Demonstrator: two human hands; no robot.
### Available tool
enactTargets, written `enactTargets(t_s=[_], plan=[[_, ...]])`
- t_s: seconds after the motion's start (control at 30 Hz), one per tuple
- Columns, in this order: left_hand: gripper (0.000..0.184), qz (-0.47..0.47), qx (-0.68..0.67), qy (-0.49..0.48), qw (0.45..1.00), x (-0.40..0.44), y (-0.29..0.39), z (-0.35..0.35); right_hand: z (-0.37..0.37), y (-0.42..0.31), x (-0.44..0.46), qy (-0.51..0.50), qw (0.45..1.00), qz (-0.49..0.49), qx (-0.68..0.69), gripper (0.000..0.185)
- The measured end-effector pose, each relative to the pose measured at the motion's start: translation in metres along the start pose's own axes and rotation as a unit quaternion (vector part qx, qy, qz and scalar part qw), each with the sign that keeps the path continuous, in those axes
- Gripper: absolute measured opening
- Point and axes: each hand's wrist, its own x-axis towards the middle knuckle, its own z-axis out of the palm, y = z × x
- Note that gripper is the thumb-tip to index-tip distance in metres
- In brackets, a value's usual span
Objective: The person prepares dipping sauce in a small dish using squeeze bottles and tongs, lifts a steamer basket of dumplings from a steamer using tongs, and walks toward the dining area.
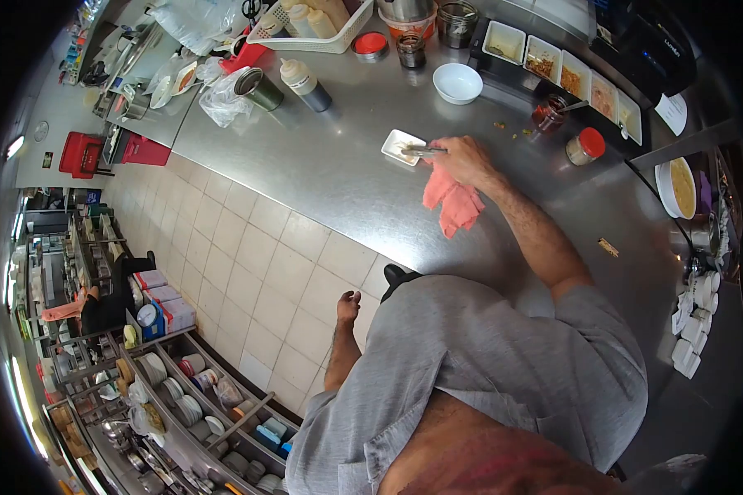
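Note:
My right hand (466,161) is closed round metal tongs (425,151) and a pink cloth (454,202), which hangs down onto the steel counter (338,177). The tips of the tongs are over a small white rectangular dish (395,147) with a little pale food in it. Away from the counter, my left hand (348,307) hangs low over the tiled floor with its fingers loosely bent and nothing visible in it. A round white bowl (457,84) stands on the counter beyond my right hand.
Squeeze bottles (305,85), a dark-green container (258,89) and a white basket (305,41) stand at the far left. Food trays (574,74), an open sauce jar (549,114) and a red-lidded jar (586,147) are at the right. Dish shelves (198,396) and a person (107,297) are lower left.

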Motion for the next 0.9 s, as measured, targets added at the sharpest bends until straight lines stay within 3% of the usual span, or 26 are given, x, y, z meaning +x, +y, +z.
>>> enactTargets(t_s=[0.1, 0.17, 0.3, 0.4, 0.5, 0.57, 0.7, 0.77, 0.83, 0.9], plan=[[0.051, 0.005, -0.015, -0.007, 1.0, 0.001, -0.004, 0.002, 0.008, -0.006, 0.001, 0.024, 0.999, -0.036, 0.009, 0.034], [0.051, 0.001, -0.008, -0.004, 1.0, -0.003, -0.001, 0.001, -0.008, -0.017, -0.001, -0.038, 0.997, 0.042, 0.047, 0.029], [0.052, -0.004, -0.014, -0.008, 1.0, 0.001, -0.01, -0.002, -0.019, -0.015, 0.0, -0.033, 0.998, 0.046, 0.008, 0.03], [0.053, -0.01, 0.009, 0.002, 1.0, 0.0, -0.009, -0.002, -0.018, -0.013, -0.004, 0.001, 1.0, -0.017, 0.007, 0.03], [0.052, -0.002, 0.008, -0.01, 1.0, -0.002, -0.004, -0.003, -0.021, -0.011, -0.007, -0.033, 0.999, 0.037, -0.001, 0.032], [0.052, 0.016, 0.013, -0.005, 1.0, -0.007, -0.003, -0.006, -0.017, 0.008, -0.006, -0.022, 0.998, 0.011, 0.064, 0.032], [0.05, 0.075, 0.026, -0.009, 0.997, 0.0, 0.0, -0.008, -0.065, 0.039, -0.021, 0.104, 0.984, 0.02, 0.146, 0.032], [0.052, 0.063, 0.009, -0.04, 0.997, 0.013, -0.013, -0.011, -0.105, 0.059, -0.031, 0.194, 0.959, 0.106, 0.178, 0.033], [0.053, 0.034, 0.046, -0.036, 0.998, 0.0, 0.008, -0.009, -0.148, 0.085, -0.039, 0.279, 0.931, 0.163, 0.167, 0.035], [0.054, 0.001, 0.045, -0.029, 0.999, -0.005, 0.012, -0.01, -0.176, 0.139, -0.038, 0.387, 0.901, 0.193, 0.014, 0.039]])
